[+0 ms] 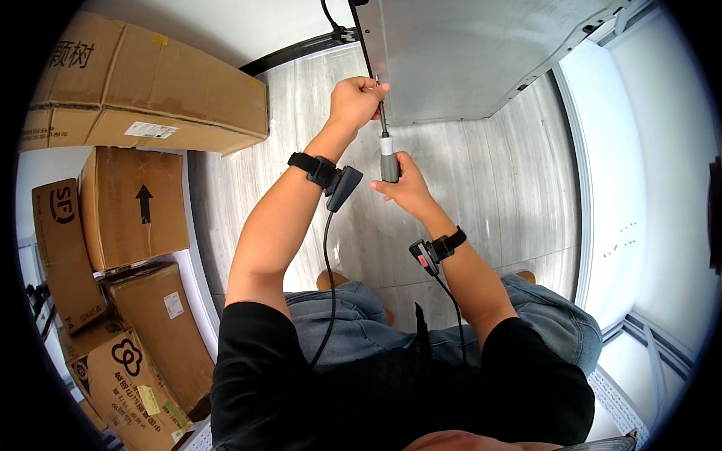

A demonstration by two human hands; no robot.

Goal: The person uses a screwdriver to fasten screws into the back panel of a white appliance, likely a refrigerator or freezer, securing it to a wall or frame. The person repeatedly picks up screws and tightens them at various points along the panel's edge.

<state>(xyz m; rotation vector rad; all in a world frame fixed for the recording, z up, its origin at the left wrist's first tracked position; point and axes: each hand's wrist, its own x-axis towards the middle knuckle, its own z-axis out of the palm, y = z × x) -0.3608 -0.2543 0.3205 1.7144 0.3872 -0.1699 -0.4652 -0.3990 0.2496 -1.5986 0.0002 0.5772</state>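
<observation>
A screwdriver [389, 167] with a grey and white handle and a dark shaft points away from me, its tip at the left edge of a grey metal panel [459, 68]. My right hand [412, 188] is closed loosely around the handle's near end, thumb on the left. Farther up, my left hand [355, 105] pinches the shaft close to the tip, beside the panel's edge. The fingers hide the tip itself, and whether a screw sits there I cannot make out. Both wrists wear black straps with small cabled devices.
Cardboard boxes [135, 207] are stacked along the left, and a large carton [180, 83] lies at the far left. A black cable and plug [342, 34] are by the wall behind the panel. A white framed panel [609, 188] runs along the right. The floor [496, 195] is grey wood-look planks.
</observation>
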